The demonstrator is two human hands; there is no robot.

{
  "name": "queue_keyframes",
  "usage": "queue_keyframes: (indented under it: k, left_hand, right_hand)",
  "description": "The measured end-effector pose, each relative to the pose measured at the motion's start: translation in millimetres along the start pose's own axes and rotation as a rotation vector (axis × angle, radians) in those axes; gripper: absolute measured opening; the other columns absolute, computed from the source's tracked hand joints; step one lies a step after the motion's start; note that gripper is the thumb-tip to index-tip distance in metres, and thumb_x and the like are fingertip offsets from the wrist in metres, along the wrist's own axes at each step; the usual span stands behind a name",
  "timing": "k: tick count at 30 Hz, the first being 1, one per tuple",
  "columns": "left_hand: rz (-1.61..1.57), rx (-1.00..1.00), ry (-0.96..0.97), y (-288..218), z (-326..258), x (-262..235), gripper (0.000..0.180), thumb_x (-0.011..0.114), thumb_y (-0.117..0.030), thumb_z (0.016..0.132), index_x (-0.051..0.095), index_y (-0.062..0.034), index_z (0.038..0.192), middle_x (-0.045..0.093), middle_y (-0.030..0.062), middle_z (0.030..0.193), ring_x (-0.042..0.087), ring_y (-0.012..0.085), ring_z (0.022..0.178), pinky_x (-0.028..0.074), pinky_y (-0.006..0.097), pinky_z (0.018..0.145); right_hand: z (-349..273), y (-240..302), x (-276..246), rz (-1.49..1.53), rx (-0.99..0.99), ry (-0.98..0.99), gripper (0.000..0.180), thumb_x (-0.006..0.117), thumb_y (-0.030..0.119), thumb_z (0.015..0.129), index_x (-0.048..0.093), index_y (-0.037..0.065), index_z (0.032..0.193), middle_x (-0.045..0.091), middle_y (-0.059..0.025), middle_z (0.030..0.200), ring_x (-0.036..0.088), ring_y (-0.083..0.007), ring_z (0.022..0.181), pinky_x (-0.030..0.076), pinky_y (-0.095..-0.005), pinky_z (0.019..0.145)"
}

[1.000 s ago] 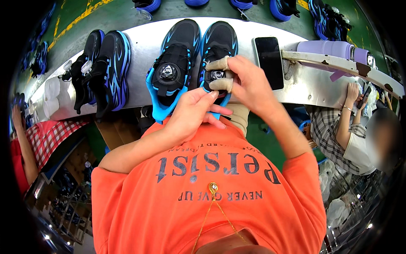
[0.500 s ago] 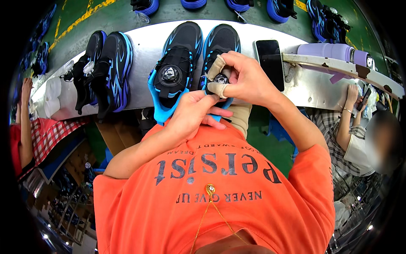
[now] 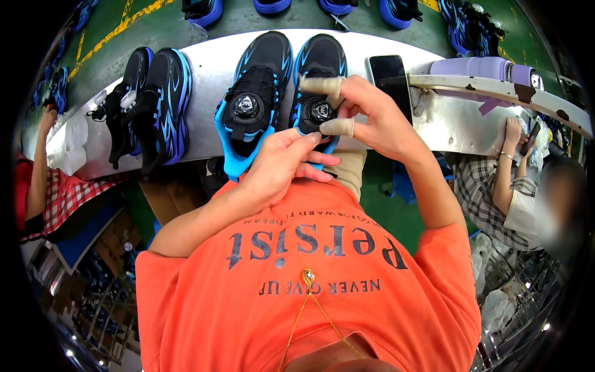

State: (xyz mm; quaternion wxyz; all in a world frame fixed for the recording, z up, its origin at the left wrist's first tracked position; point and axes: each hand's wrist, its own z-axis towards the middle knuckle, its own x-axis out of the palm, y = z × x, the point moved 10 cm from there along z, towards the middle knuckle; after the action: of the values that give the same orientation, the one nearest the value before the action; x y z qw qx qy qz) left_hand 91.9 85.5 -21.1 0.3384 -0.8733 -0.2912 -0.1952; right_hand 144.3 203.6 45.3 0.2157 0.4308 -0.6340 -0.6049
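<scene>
Two black shoes with bright blue trim stand side by side before me, toes pointing away. The left shoe (image 3: pixel 263 65) has a round black lacing dial (image 3: pixel 246 106) on its tongue. On the right shoe (image 3: pixel 322 56) there is a matching dial (image 3: pixel 320 111). My left hand (image 3: pixel 279 158) grips the back of that right shoe, its thumb at the collar and its other fingers partly spread. Beige finger covers sit on the thumb and forefinger of my right hand (image 3: pixel 375 118). Those two fingers are apart on either side of the dial.
The shoes stand on a metal bench (image 3: pixel 211 56). Another pair of black shoes (image 3: pixel 167 93) is at its left. To the right lie a black phone (image 3: pixel 390 77), a worn white metal bar (image 3: pixel 477 84) and a purple bottle (image 3: pixel 465 67). More shoes (image 3: pixel 396 12) line the far side. Co-workers sit on both sides.
My right thumb and forefinger have spread away from the dial, uncovering it. My left hand keeps its place at the back of the shoe. The view has shifted slightly.
</scene>
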Motion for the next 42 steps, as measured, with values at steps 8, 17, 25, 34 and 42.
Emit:
queue_keyframes:
  k: [8, 17, 25, 34, 42]
  left_hand:
    - [-0.008, -0.039, 0.046, 3, 1, 3, 0.027, 0.052, -0.017, 0.098, 0.057, 0.0061, 0.110, 0.062, 0.0149, 0.108, 0.068, 0.0259, 0.093, 0.060, 0.030, 0.062]
    - [1.255, 0.891, -0.417, -148, -68, -23, 0.029, 0.070, -0.007, 0.079, 0.064, -0.0023, 0.106, 0.058, 0.0082, 0.096, 0.057, 0.0189, 0.082, 0.046, 0.029, 0.069]
    - [1.213, 0.805, -0.181, -140, -49, -29, 0.033, 0.064, -0.003, 0.079, 0.064, -0.0037, 0.112, 0.062, 0.0067, 0.101, 0.057, 0.0187, 0.092, 0.045, 0.027, 0.073]
    - [1.249, 0.760, -0.108, -135, -36, -39, 0.045, 0.062, -0.001, 0.078, 0.061, -0.0084, 0.123, 0.064, 0.0064, 0.108, 0.053, 0.0247, 0.098, 0.044, 0.034, 0.089]
    - [1.290, 0.893, -0.073, -145, -46, -32, 0.040, 0.070, -0.009, 0.076, 0.061, -0.0039, 0.114, 0.059, 0.0092, 0.110, 0.052, 0.0275, 0.103, 0.042, 0.035, 0.092]
  right_hand:
    - [-11, -21, 5, -0.081, 0.207, -0.194, 0.027, 0.076, 0.009, 0.074, 0.067, 0.003, 0.099, 0.049, -0.0011, 0.066, 0.040, -0.0091, 0.056, 0.039, -0.0250, 0.054]
    - [87, 6, 3, -0.453, -0.128, -0.157, 0.044, 0.070, 0.038, 0.082, 0.065, 0.013, 0.119, 0.058, -0.0142, 0.113, 0.056, -0.0280, 0.100, 0.046, -0.0346, 0.088]
    - [154, -35, 78, -0.684, -0.161, 0.086, 0.050, 0.059, 0.049, 0.088, 0.061, 0.017, 0.126, 0.052, -0.0163, 0.129, 0.044, -0.0398, 0.117, 0.034, -0.0467, 0.105]
    - [161, -43, 82, -0.579, -0.147, 0.094, 0.052, 0.062, 0.052, 0.081, 0.066, 0.019, 0.122, 0.056, -0.0137, 0.126, 0.045, -0.0393, 0.116, 0.035, -0.0469, 0.103]
    - [161, -36, 82, -0.604, -0.220, 0.084, 0.044, 0.063, 0.039, 0.086, 0.063, 0.014, 0.123, 0.056, -0.0152, 0.124, 0.048, -0.0381, 0.112, 0.040, -0.0438, 0.100]
